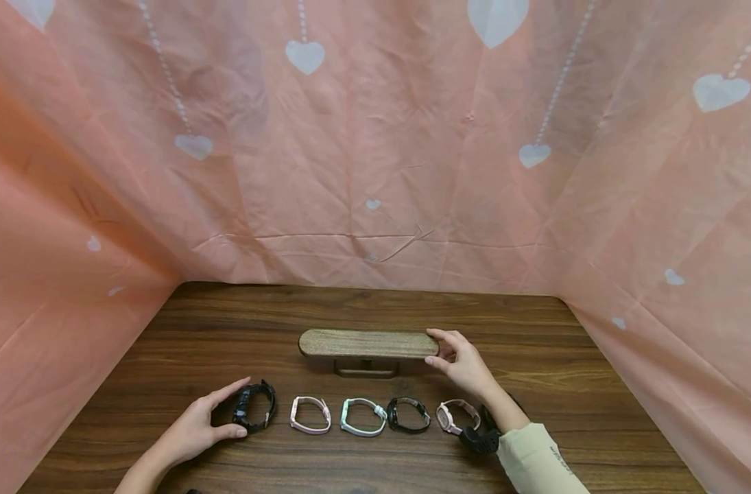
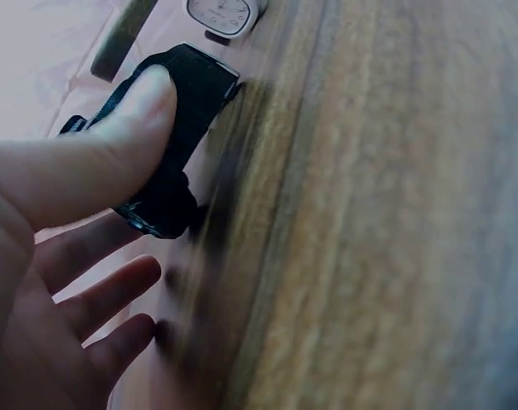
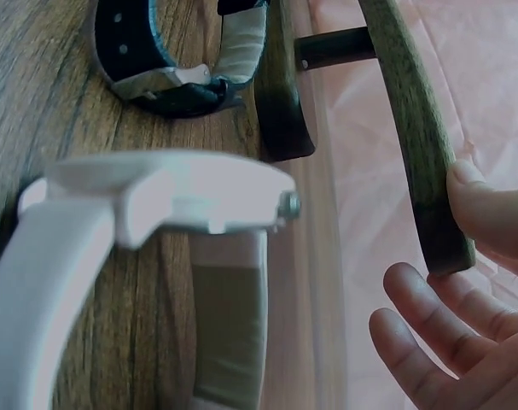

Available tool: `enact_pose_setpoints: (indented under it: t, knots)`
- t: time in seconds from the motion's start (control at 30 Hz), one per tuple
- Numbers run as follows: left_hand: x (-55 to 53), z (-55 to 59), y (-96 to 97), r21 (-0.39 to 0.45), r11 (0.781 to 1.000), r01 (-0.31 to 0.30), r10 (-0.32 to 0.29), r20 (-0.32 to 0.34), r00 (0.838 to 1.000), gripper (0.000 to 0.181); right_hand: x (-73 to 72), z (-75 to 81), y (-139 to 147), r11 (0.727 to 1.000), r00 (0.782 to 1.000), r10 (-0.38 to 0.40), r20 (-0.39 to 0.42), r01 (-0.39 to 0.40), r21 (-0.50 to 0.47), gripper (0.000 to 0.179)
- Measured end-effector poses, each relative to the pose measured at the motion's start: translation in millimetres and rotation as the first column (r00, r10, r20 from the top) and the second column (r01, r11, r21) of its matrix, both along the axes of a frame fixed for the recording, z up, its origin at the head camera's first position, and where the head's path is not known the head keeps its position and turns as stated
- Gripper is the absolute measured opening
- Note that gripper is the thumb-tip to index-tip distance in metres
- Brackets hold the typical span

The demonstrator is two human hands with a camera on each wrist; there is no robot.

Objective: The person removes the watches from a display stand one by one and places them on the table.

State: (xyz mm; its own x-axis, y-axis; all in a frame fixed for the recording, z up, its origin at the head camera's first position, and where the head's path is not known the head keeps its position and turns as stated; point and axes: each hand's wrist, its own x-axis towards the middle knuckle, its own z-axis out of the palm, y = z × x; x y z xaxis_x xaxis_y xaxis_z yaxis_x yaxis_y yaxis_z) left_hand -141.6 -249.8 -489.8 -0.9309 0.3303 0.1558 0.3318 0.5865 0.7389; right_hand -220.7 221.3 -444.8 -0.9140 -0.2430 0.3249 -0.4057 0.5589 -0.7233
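At the left of the row, my left hand (image 1: 193, 424) holds a black wristwatch (image 1: 242, 405) between thumb and fingers. The left wrist view shows the thumb pressed on its black strap (image 2: 199, 90), with the other fingers behind and below. Over the table my right hand (image 1: 464, 363) grips the right end of a wooden T-bar watch stand (image 1: 369, 343). In the right wrist view the thumb (image 3: 468, 175) lies on one side of the bar (image 3: 421, 145) and fingertips are at its end; their far side is partly hidden. The bar carries no watch.
Between the hands stand a pink watch (image 1: 294, 414), a mint watch (image 1: 344, 416), a black watch (image 1: 392, 415) and a pink round-faced watch (image 1: 445, 417). Another black watch (image 1: 480, 441) lies by the right sleeve (image 1: 535, 456). Pink curtains (image 1: 375, 171) enclose the wooden table (image 1: 239, 322).
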Motion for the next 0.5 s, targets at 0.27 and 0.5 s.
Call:
enact_pose_setpoints:
  t: [0.27,0.5]
  knots:
    - [-3.0,8.5,4.3,0.024,0.999,-0.044,0.046,-0.061,0.997,0.071,7.4,3.9,11,1.0,0.998,-0.009,-0.054,0.009,-0.011,0.05]
    - [-14.5,15.0,15.7,0.023,0.992,-0.121,0.122,-0.044,0.992,0.058,16.0,3.0,19,0.999,0.986,-0.032,-0.163,0.038,0.032,0.05]
